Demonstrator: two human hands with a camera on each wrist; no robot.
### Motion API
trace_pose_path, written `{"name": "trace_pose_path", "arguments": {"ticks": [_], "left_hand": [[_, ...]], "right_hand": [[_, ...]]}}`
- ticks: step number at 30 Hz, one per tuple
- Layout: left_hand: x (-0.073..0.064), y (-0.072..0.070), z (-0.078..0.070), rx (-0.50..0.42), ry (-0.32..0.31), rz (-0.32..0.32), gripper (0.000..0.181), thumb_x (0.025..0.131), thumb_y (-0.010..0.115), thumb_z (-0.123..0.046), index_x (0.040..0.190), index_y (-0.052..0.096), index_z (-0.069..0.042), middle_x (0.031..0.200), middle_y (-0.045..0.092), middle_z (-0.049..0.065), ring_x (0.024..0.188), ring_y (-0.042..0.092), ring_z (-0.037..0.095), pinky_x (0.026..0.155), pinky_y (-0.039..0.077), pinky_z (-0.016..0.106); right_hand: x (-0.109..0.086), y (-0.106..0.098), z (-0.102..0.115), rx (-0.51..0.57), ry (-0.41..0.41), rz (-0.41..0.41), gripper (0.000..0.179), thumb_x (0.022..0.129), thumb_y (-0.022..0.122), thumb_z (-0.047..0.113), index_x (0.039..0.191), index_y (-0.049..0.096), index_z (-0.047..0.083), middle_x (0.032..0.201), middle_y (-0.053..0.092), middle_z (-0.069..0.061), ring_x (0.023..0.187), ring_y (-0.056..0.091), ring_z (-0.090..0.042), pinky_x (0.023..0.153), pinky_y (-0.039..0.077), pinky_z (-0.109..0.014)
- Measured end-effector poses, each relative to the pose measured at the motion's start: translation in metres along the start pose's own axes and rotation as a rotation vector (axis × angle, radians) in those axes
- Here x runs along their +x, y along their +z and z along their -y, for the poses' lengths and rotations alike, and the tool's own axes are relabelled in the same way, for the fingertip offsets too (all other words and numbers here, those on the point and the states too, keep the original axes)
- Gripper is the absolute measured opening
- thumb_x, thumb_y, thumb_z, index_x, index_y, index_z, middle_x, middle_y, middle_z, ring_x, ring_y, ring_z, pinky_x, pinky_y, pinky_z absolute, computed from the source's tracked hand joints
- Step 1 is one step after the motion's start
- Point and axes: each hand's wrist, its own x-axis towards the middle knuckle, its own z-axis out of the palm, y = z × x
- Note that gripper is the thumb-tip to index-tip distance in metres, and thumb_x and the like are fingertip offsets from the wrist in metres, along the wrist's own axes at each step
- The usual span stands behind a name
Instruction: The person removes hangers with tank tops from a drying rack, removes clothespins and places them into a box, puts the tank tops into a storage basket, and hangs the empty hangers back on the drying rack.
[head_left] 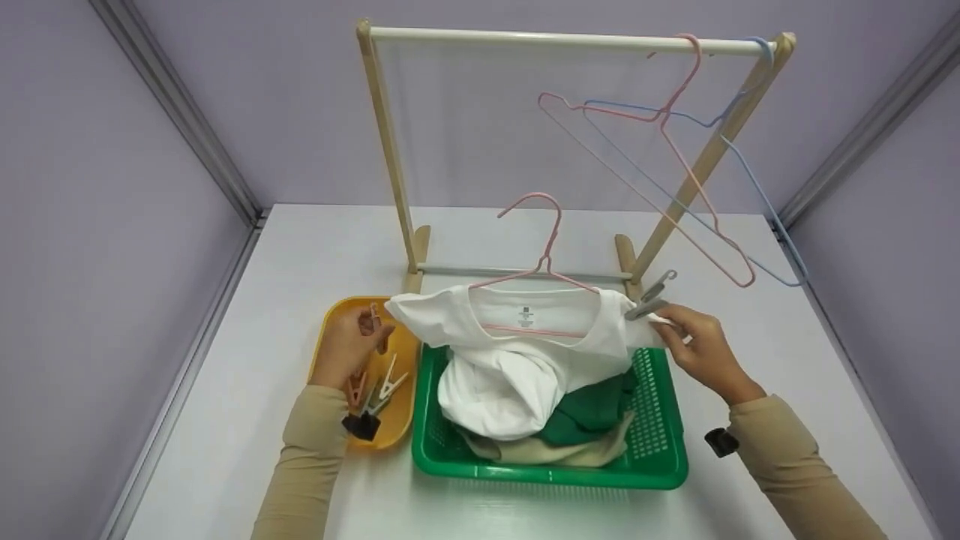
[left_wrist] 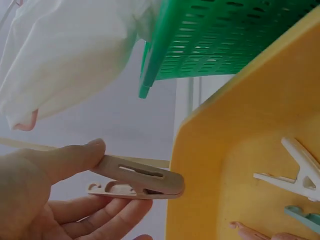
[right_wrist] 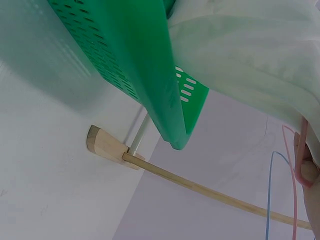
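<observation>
A pinkish-brown clothespin (left_wrist: 145, 175) is pinched between the thumb and fingers of my left hand (head_left: 349, 349), over the yellow tray (head_left: 409, 352). A white T-shirt (head_left: 502, 390) hangs on a pink hanger (head_left: 551, 244), its lower part bunched in the green basket (head_left: 551, 474). The hanger's tip (left_wrist: 30, 122) pokes from the left sleeve opening in the left wrist view. My right hand (head_left: 701, 349) pinches the other sleeve around the hanger's end (right_wrist: 301, 160). Close by it, a grey clothespin (head_left: 654, 296) is clipped at that shoulder.
Several clothespins (head_left: 388, 381) lie in the tray. Green cloth (head_left: 585, 412) and beige cloth (head_left: 555, 451) sit under the shirt. Behind stands a rack with a white rail (head_left: 525, 35); a pink hanger (head_left: 697, 180) and a blue hanger (head_left: 761, 184) hang at its right end.
</observation>
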Motion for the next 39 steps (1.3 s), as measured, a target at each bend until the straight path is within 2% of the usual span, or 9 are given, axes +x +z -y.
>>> {"name": "trace_pose_path", "arguments": {"ticks": [3, 5, 11, 18, 23, 26, 31, 35, 39], "left_hand": [[-0.002, 0.001, 0.003, 0.066, -0.056, 0.088, 0.034, 0.093, 0.064, -0.031, 0.108, 0.061, 0.000, 0.097, 0.067, 0.017, 0.076, 0.059, 0.021, 0.062, 0.048, 0.024], [-0.002, 0.001, 0.004, 0.064, -0.089, 0.134, 0.037, 0.093, 0.063, -0.031, 0.112, 0.060, 0.000, 0.097, 0.067, 0.017, 0.075, 0.059, 0.022, 0.059, 0.046, 0.023], [0.001, 0.005, 0.009, 0.068, -0.172, 0.206, 0.045, 0.094, 0.062, -0.024, 0.127, 0.053, 0.005, 0.108, 0.066, 0.023, 0.080, 0.062, 0.025, 0.063, 0.053, 0.027], [0.004, 0.009, 0.015, 0.125, -0.291, 0.263, 0.036, 0.093, 0.063, -0.023, 0.116, 0.055, 0.003, 0.105, 0.062, 0.019, 0.085, 0.058, 0.024, 0.069, 0.051, 0.028], [0.005, 0.013, 0.022, 0.183, -0.290, 0.271, 0.035, 0.092, 0.063, -0.022, 0.114, 0.056, 0.005, 0.101, 0.062, 0.018, 0.082, 0.058, 0.024, 0.066, 0.050, 0.028], [0.007, 0.015, 0.027, 0.235, -0.266, 0.273, 0.032, 0.092, 0.064, -0.021, 0.108, 0.058, 0.006, 0.093, 0.062, 0.018, 0.075, 0.057, 0.023, 0.061, 0.047, 0.027], [0.007, 0.016, 0.034, 0.271, -0.213, 0.256, 0.032, 0.091, 0.062, -0.020, 0.105, 0.058, 0.009, 0.093, 0.063, 0.021, 0.076, 0.055, 0.025, 0.065, 0.048, 0.033], [0.007, 0.016, 0.035, 0.262, -0.188, 0.250, 0.036, 0.092, 0.060, -0.019, 0.110, 0.057, 0.013, 0.103, 0.064, 0.028, 0.085, 0.060, 0.033, 0.076, 0.053, 0.041], [0.006, 0.016, 0.033, 0.245, -0.211, 0.260, 0.046, 0.094, 0.057, -0.021, 0.125, 0.052, 0.014, 0.125, 0.058, 0.033, 0.111, 0.060, 0.043, 0.097, 0.051, 0.050]], "right_hand": [[0.000, 0.000, 0.001, 0.017, 0.005, 0.001, 0.027, 0.074, 0.063, -0.025, 0.091, 0.068, -0.005, 0.081, 0.070, -0.020, 0.076, 0.055, 0.014, 0.059, 0.046, -0.004], [0.000, 0.000, 0.000, 0.026, 0.004, -0.003, 0.028, 0.073, 0.063, -0.026, 0.091, 0.069, -0.005, 0.081, 0.069, -0.020, 0.074, 0.055, 0.013, 0.058, 0.045, -0.004], [0.000, 0.001, -0.002, 0.022, -0.017, -0.016, 0.030, 0.071, 0.063, -0.028, 0.090, 0.068, -0.005, 0.080, 0.069, -0.020, 0.074, 0.055, 0.012, 0.058, 0.045, -0.005], [0.000, 0.002, -0.002, 0.025, -0.010, -0.011, 0.029, 0.072, 0.063, -0.027, 0.090, 0.068, -0.006, 0.080, 0.069, -0.020, 0.075, 0.055, 0.013, 0.060, 0.046, -0.003], [-0.001, 0.002, -0.001, 0.015, -0.005, -0.003, 0.028, 0.072, 0.063, -0.027, 0.090, 0.068, -0.006, 0.081, 0.069, -0.020, 0.079, 0.055, 0.015, 0.061, 0.046, -0.003], [-0.001, 0.001, -0.001, 0.014, 0.000, -0.001, 0.028, 0.073, 0.063, -0.026, 0.091, 0.068, -0.006, 0.082, 0.069, -0.020, 0.081, 0.055, 0.017, 0.061, 0.046, -0.002], [-0.001, 0.001, -0.002, 0.021, -0.004, -0.001, 0.029, 0.072, 0.062, -0.027, 0.091, 0.068, -0.006, 0.082, 0.069, -0.021, 0.079, 0.056, 0.015, 0.060, 0.046, -0.003], [-0.001, 0.002, -0.004, 0.026, -0.011, -0.005, 0.030, 0.071, 0.063, -0.027, 0.091, 0.068, -0.005, 0.082, 0.069, -0.021, 0.074, 0.056, 0.012, 0.059, 0.046, -0.005], [-0.001, 0.002, -0.003, 0.023, -0.015, -0.011, 0.030, 0.071, 0.063, -0.027, 0.091, 0.068, -0.005, 0.081, 0.069, -0.020, 0.071, 0.055, 0.009, 0.058, 0.045, -0.006]]}}
